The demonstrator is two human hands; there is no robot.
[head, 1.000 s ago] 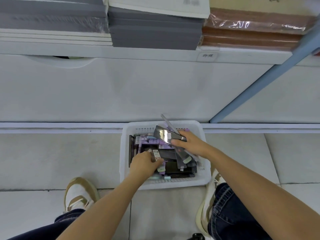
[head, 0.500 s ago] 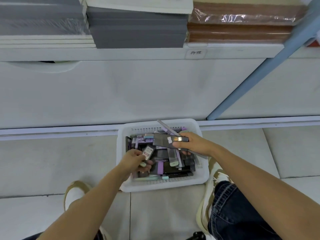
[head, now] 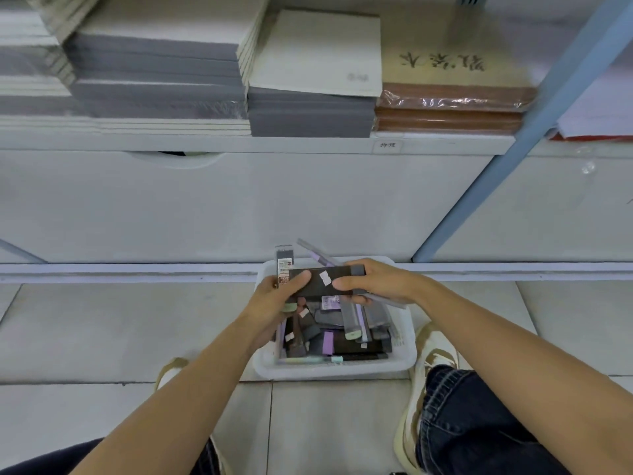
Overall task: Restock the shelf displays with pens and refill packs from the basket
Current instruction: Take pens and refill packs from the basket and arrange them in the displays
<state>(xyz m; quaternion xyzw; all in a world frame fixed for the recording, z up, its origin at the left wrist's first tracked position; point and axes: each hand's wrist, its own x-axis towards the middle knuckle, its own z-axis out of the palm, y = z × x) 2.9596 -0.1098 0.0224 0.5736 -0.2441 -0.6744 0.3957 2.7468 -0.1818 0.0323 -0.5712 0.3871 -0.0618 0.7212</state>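
A white plastic basket (head: 406, 358) stands on the floor tiles against the shelf base, holding several dark, purple and clear refill packs and pens (head: 329, 341). Both my hands hover above it. My left hand (head: 274, 303) grips a slim refill pack (head: 284, 264) that stands upright, and its thumb lies on the left end of a dark flat pack (head: 325, 281). My right hand (head: 376, 282) holds the right end of that dark pack, together with a grey-purple pen (head: 317, 255) slanting behind it.
The low shelf (head: 239, 144) above carries stacks of grey notebooks (head: 308, 114), white pads (head: 318, 53) and brown wrapped books (head: 452, 111). A blue upright post (head: 496, 173) slants at the right. My shoes (head: 431, 354) flank the basket.
Both hands rose out of the basket and came together. My left hand lifted a slim pack and now also touches the dark pack that my right hand carries. The view tilted up towards the shelf.
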